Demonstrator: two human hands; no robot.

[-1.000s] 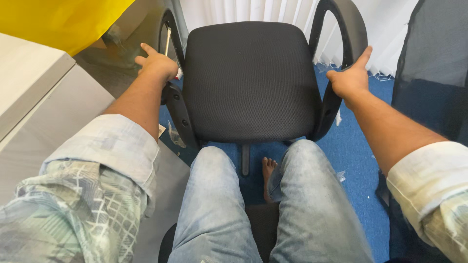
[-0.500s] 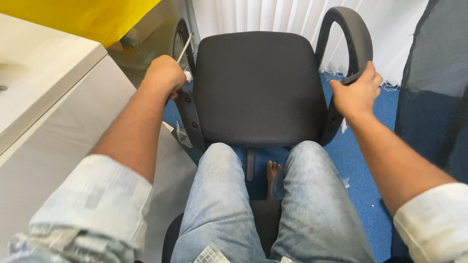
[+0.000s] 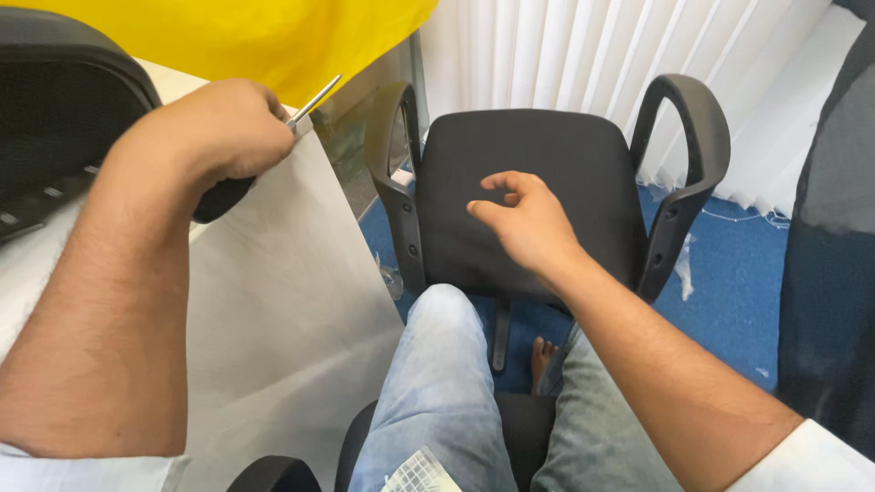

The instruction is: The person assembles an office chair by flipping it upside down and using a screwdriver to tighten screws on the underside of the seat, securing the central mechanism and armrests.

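Observation:
My left hand [image 3: 214, 132] is raised at the upper left, fingers closed around a thin silver metal tool [image 3: 315, 97] whose tip points up and right. It hovers beside a black curved chair part [image 3: 55, 100] lying on the desk. My right hand [image 3: 524, 219] floats above the black fabric seat [image 3: 592, 164] of an armchair in front of me, fingers apart, holding nothing. The chair's left armrest [image 3: 394, 155] and right armrest [image 3: 697, 137] stand free of both hands. My knees in light jeans [image 3: 437, 364] are just below the seat.
A pale desk side panel [image 3: 292, 301] stands close on the left. A yellow sheet [image 3: 301, 36] hangs above it. White vertical blinds [image 3: 565, 55] back the chair. Blue carpet [image 3: 738, 292] lies to the right, beside a dark mesh chair back [image 3: 838, 255].
Both hands have let go of the armrests. My left hand rose up and left with the metal tool; my right hand moved inward over the seat. The view shifted left.

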